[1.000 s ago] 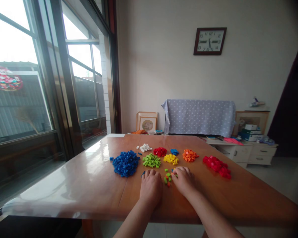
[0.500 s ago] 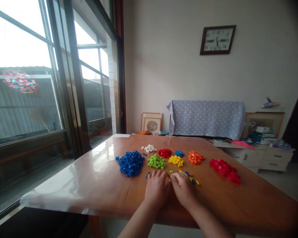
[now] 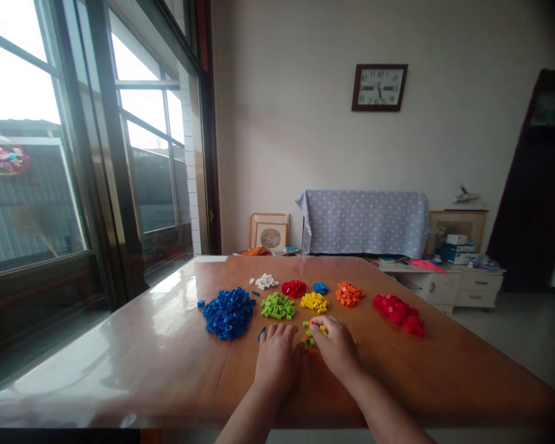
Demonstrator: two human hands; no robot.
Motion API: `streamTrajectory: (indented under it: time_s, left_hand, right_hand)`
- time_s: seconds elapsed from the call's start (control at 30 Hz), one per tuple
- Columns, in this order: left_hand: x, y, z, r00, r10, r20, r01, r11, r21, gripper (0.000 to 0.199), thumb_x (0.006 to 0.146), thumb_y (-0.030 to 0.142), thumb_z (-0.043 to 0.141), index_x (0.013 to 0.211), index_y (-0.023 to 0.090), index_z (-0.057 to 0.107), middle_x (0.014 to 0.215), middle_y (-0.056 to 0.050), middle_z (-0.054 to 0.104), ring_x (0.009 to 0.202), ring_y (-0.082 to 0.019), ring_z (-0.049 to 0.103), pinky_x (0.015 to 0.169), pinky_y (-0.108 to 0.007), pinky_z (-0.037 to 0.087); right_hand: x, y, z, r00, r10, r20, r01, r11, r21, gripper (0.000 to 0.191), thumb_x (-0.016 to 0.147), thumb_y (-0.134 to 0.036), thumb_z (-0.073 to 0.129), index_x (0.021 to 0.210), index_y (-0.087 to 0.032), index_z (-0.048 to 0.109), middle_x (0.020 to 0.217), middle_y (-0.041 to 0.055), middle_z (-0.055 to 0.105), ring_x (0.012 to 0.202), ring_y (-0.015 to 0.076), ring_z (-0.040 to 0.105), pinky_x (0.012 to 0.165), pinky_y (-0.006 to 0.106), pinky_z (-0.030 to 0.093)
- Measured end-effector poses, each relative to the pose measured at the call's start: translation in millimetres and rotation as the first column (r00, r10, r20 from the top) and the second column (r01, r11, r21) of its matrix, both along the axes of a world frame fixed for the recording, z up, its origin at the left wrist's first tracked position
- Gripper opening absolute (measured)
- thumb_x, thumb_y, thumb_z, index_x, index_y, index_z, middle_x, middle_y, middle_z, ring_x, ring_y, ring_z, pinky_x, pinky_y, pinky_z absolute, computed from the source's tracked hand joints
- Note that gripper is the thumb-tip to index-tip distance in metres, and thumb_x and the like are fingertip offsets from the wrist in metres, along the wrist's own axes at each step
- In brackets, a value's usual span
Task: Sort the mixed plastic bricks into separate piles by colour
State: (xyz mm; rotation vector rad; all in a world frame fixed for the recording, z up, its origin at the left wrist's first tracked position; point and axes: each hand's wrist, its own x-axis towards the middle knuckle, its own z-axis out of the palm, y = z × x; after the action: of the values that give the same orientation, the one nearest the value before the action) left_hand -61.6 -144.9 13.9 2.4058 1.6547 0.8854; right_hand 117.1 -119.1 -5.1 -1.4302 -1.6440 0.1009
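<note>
My left hand (image 3: 277, 356) lies palm down on the table, its fingers stretched forward with their undersides hidden. A blue brick (image 3: 261, 333) sits by its fingertips. My right hand (image 3: 337, 348) is to its right, thumb and index finger curled toward each other over small loose green and orange bricks (image 3: 309, 340); whatever is between those fingers is too small to make out. Just beyond the hands are piles of green bricks (image 3: 278, 306) and yellow bricks (image 3: 314, 302). The big blue brick pile (image 3: 229, 313) stands left of my left hand.
Farther back on the brown table (image 3: 176, 357) are white bricks (image 3: 266, 282), red bricks (image 3: 294, 288), a few blue bricks (image 3: 320, 288) and orange bricks (image 3: 350, 294). Larger red pieces (image 3: 400, 314) lie at the right. A wall clock (image 3: 380, 87) hangs behind.
The view has turned right. My hands, close together before, are farther apart. Green and orange bricks now show between them, and the right hand covers the bricks seen beside it earlier.
</note>
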Motion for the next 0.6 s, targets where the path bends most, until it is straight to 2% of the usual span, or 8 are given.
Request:
streamTrajectory:
  time_s: [0.13,0.23,0.33,0.4,0.5,0.6]
  left_hand:
    - [1,4,-4.7,1.000,0.030,-0.002,-0.030,0.999,-0.026,0.031,0.093,0.036,0.049,0.117,0.024,0.064,0.115,-0.009,0.064,0.114,-0.027,0.050,0.098,-0.039,0.032]
    - [0,7,-7.6,0.999,0.042,-0.015,-0.042,0.999,-0.013,0.031,0.092,0.036,0.049,0.117,0.024,0.064,0.115,-0.009,0.063,0.114,-0.028,0.049,0.098,-0.039,0.032]
    - [0,8,-7.3,0.999,0.035,-0.037,-0.035,0.999,-0.011,0.031,0.091,0.035,0.048,0.114,0.024,0.065,0.115,-0.009,0.063,0.113,-0.028,0.049,0.095,-0.039,0.033]
    - [0,8,-5.7,0.998,0.034,-0.044,-0.035,0.999,-0.021,0.030,0.091,0.035,0.047,0.112,0.024,0.065,0.115,-0.009,0.063,0.113,-0.028,0.049,0.094,-0.039,0.033]
    - [1,8,-3.8,0.998,0.030,-0.047,-0.031,0.999,-0.023,0.030,0.092,0.034,0.045,0.112,0.025,0.066,0.115,-0.008,0.063,0.113,-0.028,0.049,0.095,-0.038,0.032]
    - [2,8,-3.5,0.998,0.034,-0.047,-0.035,0.999,-0.014,0.029,0.093,0.035,0.044,0.110,0.025,0.066,0.114,-0.008,0.063,0.113,-0.027,0.049,0.094,-0.038,0.033]
  right_hand:
    - [54,26,4.5,0.986,-0.150,-0.078,0.143,0.986,-0.086,0.033,0.090,-0.043,0.049,0.099,-0.022,0.073,0.098,0.0071,0.074,0.092,0.0221,0.066,0.079,0.029,0.048]
    - [96,45,0.9,0.964,-0.265,-0.004,0.258,0.940,-0.222,0.032,0.090,-0.041,0.048,0.091,-0.022,0.074,0.091,0.0084,0.075,0.080,0.0208,0.068,0.068,0.028,0.046]
    - [124,59,-7.4,0.938,-0.340,0.072,0.344,0.882,-0.322,0.028,0.088,-0.037,0.051,0.083,-0.023,0.074,0.087,0.0091,0.076,0.076,0.0210,0.068,0.068,0.029,0.045]
    - [135,67,-13.0,0.929,-0.360,0.082,0.366,0.866,-0.341,0.027,0.087,-0.035,0.051,0.084,-0.022,0.074,0.090,0.0100,0.076,0.080,0.0227,0.069,0.070,0.030,0.046]
    - [144,80,-19.3,0.925,-0.377,0.050,0.371,0.866,-0.335,0.033,0.087,-0.031,0.048,0.104,-0.019,0.073,0.106,0.0124,0.075,0.094,0.0247,0.069,0.075,0.031,0.048]
    - [150,89,-24.5,0.921,-0.390,-0.003,0.368,0.872,-0.322,0.046,0.089,-0.029,0.041,0.127,-0.016,0.063,0.119,0.0152,0.071,0.104,0.0253,0.068,0.078,0.031,0.049]
